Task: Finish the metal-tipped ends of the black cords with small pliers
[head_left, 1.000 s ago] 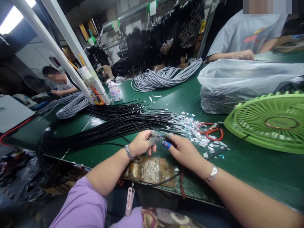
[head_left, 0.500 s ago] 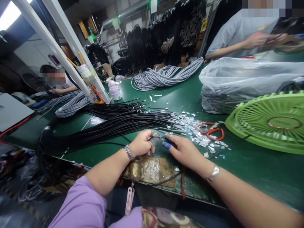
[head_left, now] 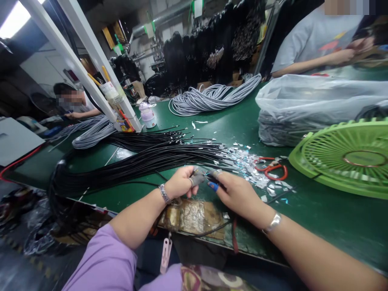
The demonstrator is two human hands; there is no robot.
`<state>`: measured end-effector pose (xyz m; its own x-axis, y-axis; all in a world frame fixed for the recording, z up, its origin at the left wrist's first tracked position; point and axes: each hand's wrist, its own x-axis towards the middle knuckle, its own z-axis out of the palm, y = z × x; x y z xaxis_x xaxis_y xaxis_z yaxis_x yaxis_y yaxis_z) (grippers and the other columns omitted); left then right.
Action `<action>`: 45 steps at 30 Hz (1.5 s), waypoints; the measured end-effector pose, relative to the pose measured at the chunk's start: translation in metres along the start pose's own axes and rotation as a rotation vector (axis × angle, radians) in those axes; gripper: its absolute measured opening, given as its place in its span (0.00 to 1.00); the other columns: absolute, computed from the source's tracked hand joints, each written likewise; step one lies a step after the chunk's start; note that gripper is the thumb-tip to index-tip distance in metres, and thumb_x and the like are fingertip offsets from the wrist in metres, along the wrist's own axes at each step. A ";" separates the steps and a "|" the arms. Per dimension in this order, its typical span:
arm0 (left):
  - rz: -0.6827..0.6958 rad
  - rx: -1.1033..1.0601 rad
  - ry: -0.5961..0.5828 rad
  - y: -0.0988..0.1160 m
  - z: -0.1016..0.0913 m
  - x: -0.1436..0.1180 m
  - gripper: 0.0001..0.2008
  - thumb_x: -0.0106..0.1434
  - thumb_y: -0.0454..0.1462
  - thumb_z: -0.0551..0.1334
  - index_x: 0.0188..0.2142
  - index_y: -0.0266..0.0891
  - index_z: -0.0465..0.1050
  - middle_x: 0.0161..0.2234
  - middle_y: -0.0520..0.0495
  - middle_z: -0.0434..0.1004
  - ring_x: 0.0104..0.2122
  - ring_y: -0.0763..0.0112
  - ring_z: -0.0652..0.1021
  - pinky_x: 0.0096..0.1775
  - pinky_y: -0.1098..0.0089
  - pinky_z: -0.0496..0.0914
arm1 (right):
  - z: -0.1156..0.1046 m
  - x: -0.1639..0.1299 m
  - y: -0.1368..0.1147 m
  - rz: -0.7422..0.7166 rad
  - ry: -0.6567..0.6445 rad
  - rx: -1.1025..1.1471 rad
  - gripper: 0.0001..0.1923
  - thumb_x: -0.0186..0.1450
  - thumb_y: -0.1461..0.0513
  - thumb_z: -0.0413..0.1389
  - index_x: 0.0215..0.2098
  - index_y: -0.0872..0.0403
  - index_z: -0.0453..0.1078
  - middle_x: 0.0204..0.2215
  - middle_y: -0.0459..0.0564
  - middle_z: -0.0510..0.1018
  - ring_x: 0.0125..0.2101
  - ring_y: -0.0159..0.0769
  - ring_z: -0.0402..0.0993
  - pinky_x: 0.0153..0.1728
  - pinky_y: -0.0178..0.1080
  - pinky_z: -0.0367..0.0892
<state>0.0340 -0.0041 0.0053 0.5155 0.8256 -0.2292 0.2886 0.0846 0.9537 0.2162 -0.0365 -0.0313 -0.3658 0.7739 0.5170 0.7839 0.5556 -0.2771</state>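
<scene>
Our left hand (head_left: 182,182) had its grip pinched on a thin dark cable (head_left: 192,173). Its fine wires (head_left: 207,174) lay sideways between both hands' fingertips. Our right hand (head_left: 233,190) was just beside them, curled, but we could not tell how tightly or on what. Below was the green desk (head_left: 321,218), with white scraps (head_left: 246,162) near. Across sat a person in grey (head_left: 315,40).

In front of me, a green table (head_left: 333,214) with two white posts (head_left: 96,54) at left. A white light (head_left: 15,20) glows high left. Far left, a pale wall (head_left: 39,72); far ahead, a pipe (head_left: 168,17); near left, grey floor (head_left: 15,262).
</scene>
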 end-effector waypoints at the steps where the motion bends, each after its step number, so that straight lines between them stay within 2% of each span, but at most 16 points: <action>1: 0.000 0.004 0.000 0.000 0.000 0.000 0.21 0.53 0.53 0.63 0.28 0.38 0.62 0.12 0.59 0.65 0.08 0.82 0.61 0.12 0.80 0.52 | 0.000 0.000 0.001 0.006 -0.008 0.005 0.11 0.65 0.64 0.48 0.41 0.55 0.70 0.27 0.51 0.78 0.27 0.38 0.73 0.28 0.35 0.65; 13: 0.015 0.013 0.021 -0.001 0.000 0.000 0.20 0.51 0.52 0.63 0.26 0.38 0.62 0.12 0.61 0.60 0.10 0.84 0.57 0.13 0.79 0.50 | -0.004 0.002 0.001 0.043 -0.103 0.051 0.09 0.63 0.65 0.47 0.32 0.53 0.69 0.24 0.50 0.76 0.25 0.36 0.70 0.27 0.35 0.61; 20: 0.007 -0.163 0.019 0.000 0.000 0.001 0.24 0.46 0.55 0.66 0.26 0.38 0.64 0.11 0.62 0.57 0.10 0.84 0.53 0.12 0.78 0.46 | -0.006 0.004 -0.002 0.072 -0.070 0.131 0.10 0.62 0.65 0.46 0.33 0.52 0.70 0.25 0.49 0.76 0.25 0.36 0.70 0.27 0.36 0.63; 25: 0.030 -0.364 0.048 -0.001 -0.008 0.004 0.24 0.44 0.54 0.68 0.26 0.37 0.64 0.09 0.63 0.53 0.09 0.85 0.51 0.13 0.79 0.43 | -0.008 0.004 -0.004 0.100 -0.083 0.172 0.10 0.64 0.63 0.47 0.32 0.52 0.70 0.24 0.49 0.76 0.25 0.37 0.71 0.27 0.36 0.63; 32: 0.002 -0.409 -0.100 -0.006 -0.014 0.007 0.22 0.46 0.50 0.70 0.26 0.36 0.65 0.09 0.62 0.56 0.08 0.85 0.53 0.13 0.79 0.44 | -0.010 0.006 -0.008 0.155 -0.043 0.400 0.11 0.65 0.61 0.47 0.35 0.53 0.71 0.26 0.49 0.78 0.26 0.36 0.72 0.27 0.37 0.66; 40: -0.025 -0.362 -0.136 -0.009 -0.012 0.007 0.25 0.45 0.52 0.70 0.27 0.37 0.62 0.09 0.63 0.55 0.08 0.85 0.52 0.12 0.80 0.44 | -0.004 0.005 -0.010 0.118 -0.018 0.351 0.11 0.66 0.60 0.48 0.29 0.52 0.68 0.23 0.49 0.75 0.23 0.35 0.69 0.25 0.37 0.64; 45: -0.033 -0.334 -0.130 -0.008 -0.011 0.008 0.26 0.43 0.54 0.70 0.27 0.37 0.62 0.09 0.63 0.55 0.08 0.85 0.52 0.12 0.79 0.44 | -0.004 0.005 -0.010 0.108 -0.017 0.343 0.10 0.66 0.60 0.48 0.31 0.52 0.69 0.23 0.48 0.75 0.23 0.35 0.69 0.25 0.37 0.64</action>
<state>0.0267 0.0077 -0.0018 0.6151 0.7431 -0.2637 0.0385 0.3057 0.9513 0.2087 -0.0390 -0.0228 -0.3003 0.8371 0.4572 0.6052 0.5377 -0.5870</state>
